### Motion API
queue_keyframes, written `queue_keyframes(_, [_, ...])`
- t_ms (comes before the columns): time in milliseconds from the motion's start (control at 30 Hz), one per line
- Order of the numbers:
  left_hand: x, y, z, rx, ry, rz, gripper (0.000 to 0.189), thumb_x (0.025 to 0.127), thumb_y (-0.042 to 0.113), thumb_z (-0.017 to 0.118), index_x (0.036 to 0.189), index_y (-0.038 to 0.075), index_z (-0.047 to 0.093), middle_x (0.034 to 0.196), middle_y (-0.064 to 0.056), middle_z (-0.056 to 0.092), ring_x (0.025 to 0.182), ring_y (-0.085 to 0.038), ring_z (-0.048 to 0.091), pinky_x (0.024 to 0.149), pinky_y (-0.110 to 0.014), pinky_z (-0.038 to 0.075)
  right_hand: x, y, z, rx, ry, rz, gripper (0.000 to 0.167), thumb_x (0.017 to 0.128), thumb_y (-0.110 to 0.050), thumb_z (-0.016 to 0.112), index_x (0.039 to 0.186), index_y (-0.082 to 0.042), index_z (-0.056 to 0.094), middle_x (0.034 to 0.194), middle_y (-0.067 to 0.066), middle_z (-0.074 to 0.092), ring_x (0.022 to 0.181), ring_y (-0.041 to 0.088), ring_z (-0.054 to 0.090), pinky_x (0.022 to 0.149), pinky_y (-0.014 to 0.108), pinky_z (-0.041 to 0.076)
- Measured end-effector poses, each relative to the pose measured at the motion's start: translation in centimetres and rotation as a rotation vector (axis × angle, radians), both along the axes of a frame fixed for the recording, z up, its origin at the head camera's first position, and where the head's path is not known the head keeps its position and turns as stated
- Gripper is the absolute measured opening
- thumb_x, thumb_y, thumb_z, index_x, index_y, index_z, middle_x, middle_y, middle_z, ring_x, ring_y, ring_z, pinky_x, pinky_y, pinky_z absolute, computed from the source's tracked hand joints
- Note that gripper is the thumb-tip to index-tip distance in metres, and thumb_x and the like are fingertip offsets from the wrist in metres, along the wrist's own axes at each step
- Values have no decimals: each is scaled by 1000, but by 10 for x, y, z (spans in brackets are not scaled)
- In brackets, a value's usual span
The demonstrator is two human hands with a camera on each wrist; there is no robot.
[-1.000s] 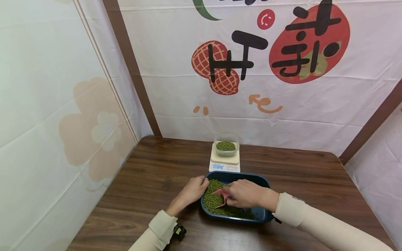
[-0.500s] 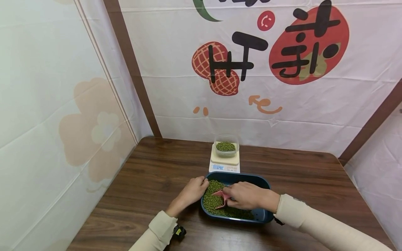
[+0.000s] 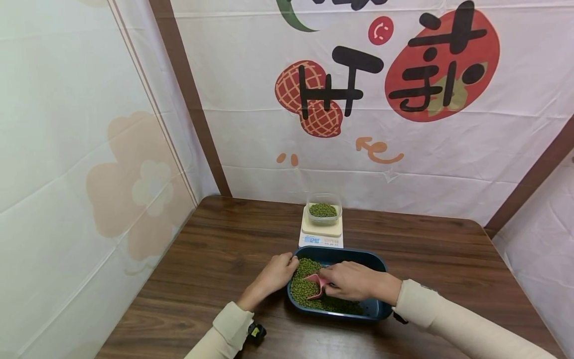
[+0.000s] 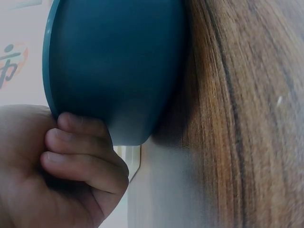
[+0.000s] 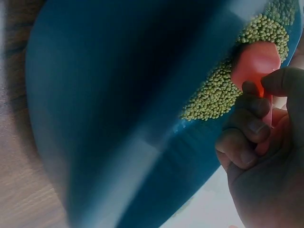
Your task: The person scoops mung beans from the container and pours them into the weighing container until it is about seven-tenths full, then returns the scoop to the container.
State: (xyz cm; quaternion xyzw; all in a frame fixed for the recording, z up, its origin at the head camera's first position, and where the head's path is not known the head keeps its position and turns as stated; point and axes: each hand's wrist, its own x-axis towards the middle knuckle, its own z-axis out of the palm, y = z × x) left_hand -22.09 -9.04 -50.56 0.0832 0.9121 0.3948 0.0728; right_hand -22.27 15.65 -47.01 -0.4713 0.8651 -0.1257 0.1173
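among green beans (image 3: pixel 301 290), right hand (image 3: pixel 354 280) gripping pink scoop (image 5: pixel 257 61), left hand (image 3: pixel 274 273) gripping blue tray (image 4: pixel 114 61)

A brown wood-grain table (image 3: pixel 224 249) with rounded far corners is streaked by darker lines. Near its far edge a white digital kitchen scale (image 3: pixel 322 231) is carried; just in front, an oblong dark-blue tub (image 3: pixel 352 256) is supported.
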Motion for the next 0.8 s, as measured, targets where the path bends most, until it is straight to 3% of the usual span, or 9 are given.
queue_keyframes(467, [0, 0, 1, 4, 0, -8, 34, 113, 23, 45, 83, 11, 53, 69, 0, 43, 61, -14, 43, 57, -29, 36, -1, 7, -4, -31, -81, -21, 6, 109, -22, 56, 105, -21, 58, 79, -13, 47, 59, 0, 36, 55, 19, 30])
queue_keyframes(800, [-1, 0, -1, -12, 17, -13, 34, 113, 22, 44, 82, 12, 52, 68, 2, 42, 60, -13, 42, 57, -28, 36, -3, 13, -9, -86, -77, -12, 12, 110, -22, 54, 98, -23, 54, 79, -13, 45, 61, -2, 37, 57, 18, 31])
